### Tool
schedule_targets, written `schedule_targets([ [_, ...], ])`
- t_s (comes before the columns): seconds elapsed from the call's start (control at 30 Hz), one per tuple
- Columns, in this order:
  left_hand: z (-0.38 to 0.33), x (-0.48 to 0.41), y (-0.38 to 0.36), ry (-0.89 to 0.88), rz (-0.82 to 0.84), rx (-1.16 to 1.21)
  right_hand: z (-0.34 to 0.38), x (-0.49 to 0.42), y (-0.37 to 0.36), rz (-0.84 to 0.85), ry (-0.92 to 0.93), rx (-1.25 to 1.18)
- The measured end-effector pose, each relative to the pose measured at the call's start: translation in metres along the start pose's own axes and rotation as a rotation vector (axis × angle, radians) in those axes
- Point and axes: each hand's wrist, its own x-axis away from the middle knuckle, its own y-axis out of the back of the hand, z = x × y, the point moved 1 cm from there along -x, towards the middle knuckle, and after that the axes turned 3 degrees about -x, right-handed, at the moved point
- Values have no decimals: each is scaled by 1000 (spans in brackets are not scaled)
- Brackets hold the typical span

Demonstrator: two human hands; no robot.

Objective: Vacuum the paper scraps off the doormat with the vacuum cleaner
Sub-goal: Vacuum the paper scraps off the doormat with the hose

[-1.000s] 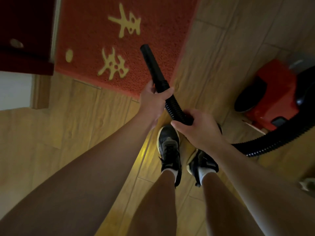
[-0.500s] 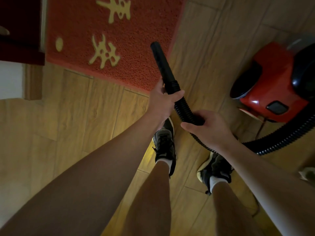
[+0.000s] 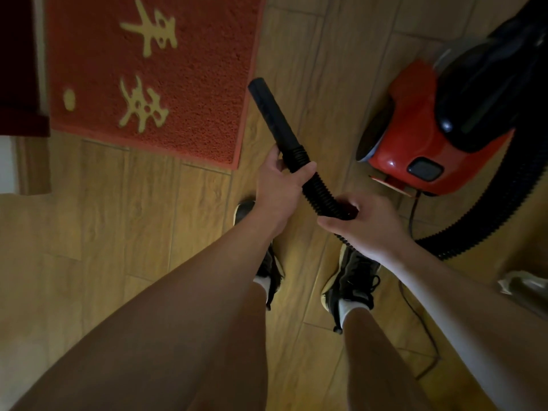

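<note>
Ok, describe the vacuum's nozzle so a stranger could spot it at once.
Find the red doormat with gold characters. Just past its right edge, a black nozzle juts from the left hand over the wood floor. Unlike the ribbed hose behind it, held by the right hand, it is smooth and straight.

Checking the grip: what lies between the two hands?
A short stretch of the ribbed black hose runs bare between the left hand and the right hand, seen in the head view.

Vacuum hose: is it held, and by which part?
Left hand grips the joint between rigid nozzle and ribbed hose; right hand grips the hose just behind.
</note>
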Motion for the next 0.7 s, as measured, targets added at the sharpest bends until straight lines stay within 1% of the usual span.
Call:
schedule_targets([
  [0.33,2,15,-53,19,26,-39,-39,13,46,-31,23,25],
  [0.57,2,20,-84,25,72,21,-61,15,66,-52,32,15],
  [0.63,3,21,-88,35,64,18,-67,14,70,-46,32,-16],
  [0.7,6,21,-90,42,61,35,-74,9,75,-92,3,-91],
])
